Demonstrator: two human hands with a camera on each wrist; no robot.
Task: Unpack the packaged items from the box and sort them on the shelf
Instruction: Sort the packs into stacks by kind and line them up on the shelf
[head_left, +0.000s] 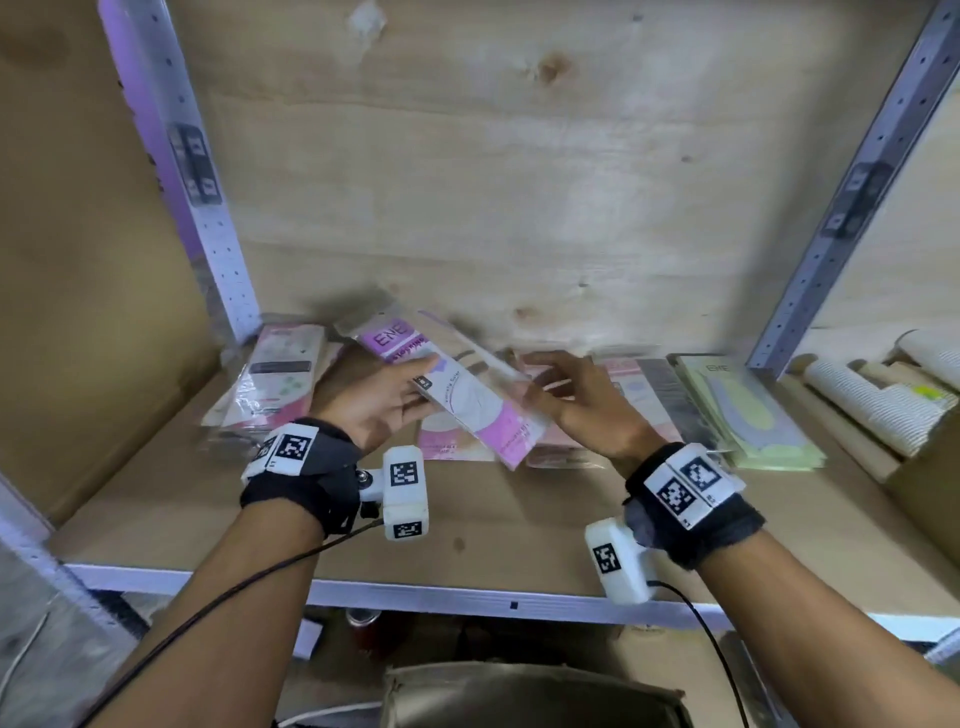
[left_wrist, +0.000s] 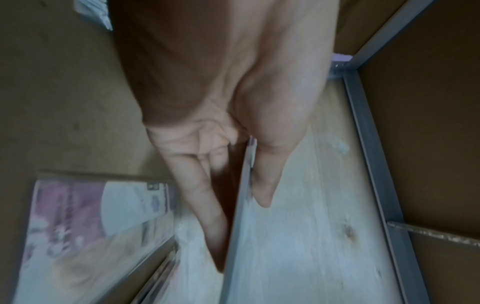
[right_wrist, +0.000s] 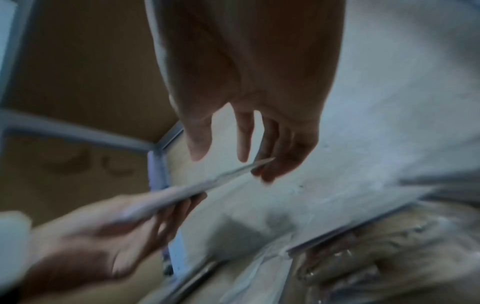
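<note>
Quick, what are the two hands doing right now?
Left hand: pinching a flat pink packet.
Right hand: fingers spread, fingertips at the packet's edge, not gripping it.

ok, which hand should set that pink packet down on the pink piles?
Left, probably. The left hand already pinches the pink packet over the pink piles; the right hand is open, fingertips just at its edge.

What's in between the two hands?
A flat pink-and-white plastic packet. The left hand grips one side; the right hand's fingertips reach its other edge. The head view and the right wrist view show it.
</note>
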